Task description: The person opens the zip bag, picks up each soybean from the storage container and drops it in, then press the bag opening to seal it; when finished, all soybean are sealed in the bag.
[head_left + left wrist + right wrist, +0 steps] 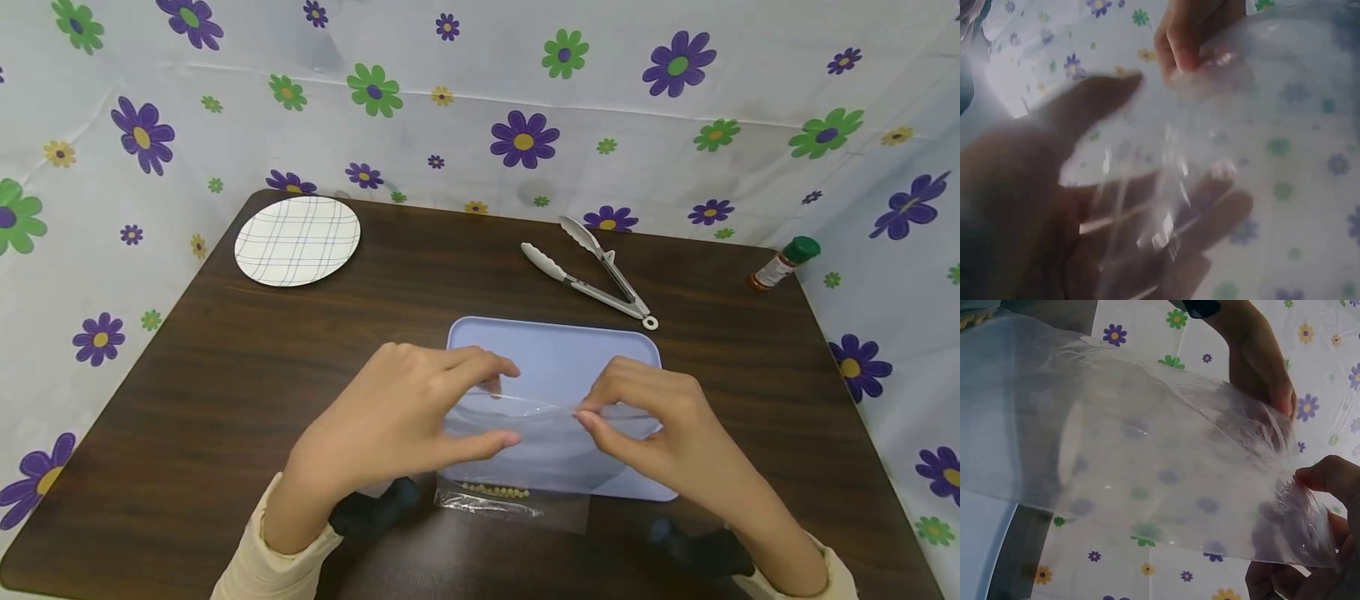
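Note:
A clear plastic bag [1147, 469] stretches up over a lavender tray [555, 333], its lower end hanging past the tray's near edge. Small round pale-yellow pieces [495, 491] lie in a row in that lower end. My right hand [663, 417] pinches the bag's upper edge between thumb and fingertips. On the other side, my left hand [397, 412] is at the bag's upper left, thumb and fingers spread apart. In the left wrist view, the left fingers [1210, 225] show through the plastic, while the thumb stands clear of them.
White tongs [600, 275] lie spread behind the tray. A white plate with a line grid [297, 242] is at the table's far left corner. Far right stands a spice bottle with a green cap [783, 263]. A flowered curtain [465, 92] hangs along the back and sides.

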Motion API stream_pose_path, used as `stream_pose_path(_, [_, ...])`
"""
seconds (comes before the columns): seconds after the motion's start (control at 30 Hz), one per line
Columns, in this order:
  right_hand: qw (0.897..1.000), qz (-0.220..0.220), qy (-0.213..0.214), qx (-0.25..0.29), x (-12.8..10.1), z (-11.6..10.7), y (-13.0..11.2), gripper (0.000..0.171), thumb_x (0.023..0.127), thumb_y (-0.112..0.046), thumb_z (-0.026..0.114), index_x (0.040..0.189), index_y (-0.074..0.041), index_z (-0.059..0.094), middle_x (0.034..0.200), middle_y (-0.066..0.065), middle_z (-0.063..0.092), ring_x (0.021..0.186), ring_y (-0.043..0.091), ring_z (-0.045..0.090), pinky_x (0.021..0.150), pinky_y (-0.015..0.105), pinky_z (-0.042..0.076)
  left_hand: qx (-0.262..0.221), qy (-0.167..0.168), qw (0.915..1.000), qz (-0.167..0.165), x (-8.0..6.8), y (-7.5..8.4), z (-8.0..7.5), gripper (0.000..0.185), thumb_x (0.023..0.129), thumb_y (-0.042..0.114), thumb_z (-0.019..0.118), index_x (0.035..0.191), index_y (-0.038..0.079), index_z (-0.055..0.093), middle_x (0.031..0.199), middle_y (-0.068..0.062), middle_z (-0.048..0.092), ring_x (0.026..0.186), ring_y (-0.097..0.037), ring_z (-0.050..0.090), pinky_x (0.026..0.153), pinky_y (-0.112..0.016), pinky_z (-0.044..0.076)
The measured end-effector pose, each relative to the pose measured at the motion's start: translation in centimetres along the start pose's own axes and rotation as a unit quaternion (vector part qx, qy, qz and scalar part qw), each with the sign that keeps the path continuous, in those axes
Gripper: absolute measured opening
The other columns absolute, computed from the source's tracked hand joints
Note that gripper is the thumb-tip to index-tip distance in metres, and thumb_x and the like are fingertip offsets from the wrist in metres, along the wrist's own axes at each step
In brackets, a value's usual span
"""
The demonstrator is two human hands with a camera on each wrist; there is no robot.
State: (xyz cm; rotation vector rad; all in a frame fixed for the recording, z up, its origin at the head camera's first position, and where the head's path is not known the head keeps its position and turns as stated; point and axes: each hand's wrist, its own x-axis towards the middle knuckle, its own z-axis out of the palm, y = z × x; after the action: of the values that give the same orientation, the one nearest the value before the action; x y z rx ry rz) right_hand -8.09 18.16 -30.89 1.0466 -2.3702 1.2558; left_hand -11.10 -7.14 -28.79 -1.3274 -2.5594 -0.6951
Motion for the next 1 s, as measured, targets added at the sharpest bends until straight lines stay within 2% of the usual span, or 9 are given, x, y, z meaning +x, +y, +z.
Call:
stream_pose_path(0.13, [1.0,0.027,-0.012,-0.01,0.2,-0.2,-0.1,0.027,0.071,0.007,0.072,0.08,-0.017,0.065,0.071,-0.01,0.06,0.07,0.0,0.052,0.067,0.015,0.045,-0.006,-0.004,0.9998,0.016,1.4,0.7,0.0,0.016,0.085,0.034,0.065,0.092,0.02,0.066,0.082,0.015,0.066,0.056,0.005,0.049,0.05,-0.009,0.035])
stream_pose_path(0.23, [0.998,0.05,-0.03,-0.026,0.2,-0.3,-0.2,0.028,0.072,0.006,0.072,0.082,-0.019,0.065,0.075,-0.014,0.062,0.071,-0.001,0.052,0.066,0.016,0.045,-0.021,-0.015,0.9995,0.018,1.8,0.8,0.1,0.006,0.087,0.027,0.065,0.086,0.02,0.065,0.077,0.016,0.063,0.055,0.005,0.047,0.048,-0.009,0.033])
stream_pose_path(0.3, [0.997,0.059,-0.041,-0.04,0.2,-0.4,-0.2,0.022,0.077,-0.001,0.071,0.084,-0.021,0.066,0.079,-0.016,0.062,0.073,-0.002,0.052,0.065,0.015,0.045,-0.027,-0.021,0.9993,0.018,1.9,0.8,0.2,0.006,0.087,0.026,0.065,0.085,0.02,0.065,0.076,0.016,0.063,0.055,0.005,0.045,0.048,-0.009,0.033])
stream_pose_path(0.4, [0.996,0.048,-0.051,-0.054,0.4,-0.5,-0.2,0.015,0.081,-0.007,0.069,0.086,-0.021,0.066,0.081,-0.017,0.062,0.075,-0.003,0.052,0.065,0.014,0.044,-0.033,-0.028,0.9988,0.021,2.0,0.8,0.4,0.007,0.088,0.026,0.064,0.086,0.019,0.064,0.077,0.014,0.063,0.056,0.004,0.047,0.05,-0.009,0.034])
stream_pose_path(0.57, [0.995,0.021,-0.051,-0.079,0.7,-0.2,-0.1,0.014,0.081,-0.007,0.069,0.083,-0.02,0.066,0.08,-0.017,0.06,0.075,-0.004,0.051,0.064,0.012,0.042,-0.03,-0.026,0.9988,0.028,2.1,1.0,0.8,0.008,0.087,0.027,0.064,0.087,0.019,0.063,0.078,0.013,0.061,0.056,0.003,0.045,0.05,-0.009,0.034])
stream_pose_path(0.73, [0.995,0.018,-0.039,-0.095,0.7,0.1,-0.1,0.008,0.084,-0.013,0.068,0.079,-0.019,0.065,0.077,-0.018,0.059,0.073,-0.005,0.049,0.062,0.01,0.04,-0.024,-0.014,0.9992,0.028,2.2,1.2,1.3,0.009,0.086,0.026,0.065,0.088,0.018,0.063,0.079,0.012,0.061,0.055,0.002,0.046,0.05,-0.007,0.035])
stream_pose_path(1.0, [0.995,0.034,-0.024,-0.086,0.3,0.2,0.0,0.022,0.072,-0.001,0.074,0.077,-0.02,0.064,0.073,-0.015,0.058,0.073,-0.001,0.047,0.063,0.012,0.039,-0.038,0.011,0.9988,0.028,2.2,1.2,2.1,0.004,0.084,0.021,0.066,0.085,0.017,0.065,0.077,0.013,0.062,0.057,0.003,0.049,0.052,-0.006,0.037])
